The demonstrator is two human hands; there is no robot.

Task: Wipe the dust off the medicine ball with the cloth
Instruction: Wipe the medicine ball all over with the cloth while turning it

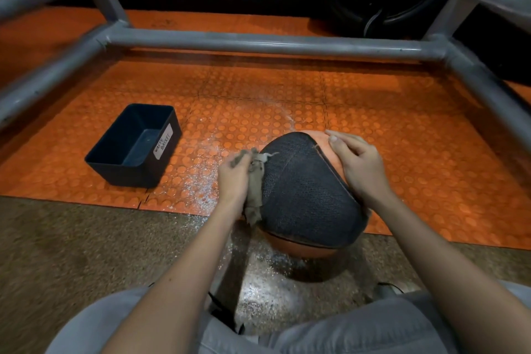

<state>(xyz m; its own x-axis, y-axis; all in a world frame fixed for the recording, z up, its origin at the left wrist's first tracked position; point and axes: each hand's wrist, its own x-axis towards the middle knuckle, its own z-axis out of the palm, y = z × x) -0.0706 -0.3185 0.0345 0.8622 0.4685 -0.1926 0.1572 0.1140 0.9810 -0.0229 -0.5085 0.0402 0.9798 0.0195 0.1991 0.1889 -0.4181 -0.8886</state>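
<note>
Both hands are on the medicine ball (304, 192), which sits on the ground between them, just in front of the person's knees. The left hand (234, 178) has its fingers curled round a crumpled grey-beige cloth (255, 192) and presses it against the left side of the ball. The cloth hangs down along the edge of the dark textured panel. The right hand (360, 165) lies on the upper right side, fingers nearly straight and a little spread, holding nothing. Its fingertips are on an orange panel and its palm is over the seam of the dark panel.

The ball is orange, with one big dark woven-looking panel turned upward. It rests where the orange mat (402, 123) with round studs meets the brown speckled floor (57, 253). White dust (201, 178) lies scattered on the mat beyond and beside the left hand, and also on the brown floor under the ball, between the forearms.

Well to the left of the left hand stands a dark waste bin (132, 149), with a white label (163, 141) reading "WASTE BASKET" on its side. Beyond both hands a grey metal frame (258, 43) of tubes crosses over the mat and runs back on both sides. Grey trousers (373, 325) show below the forearms.
</note>
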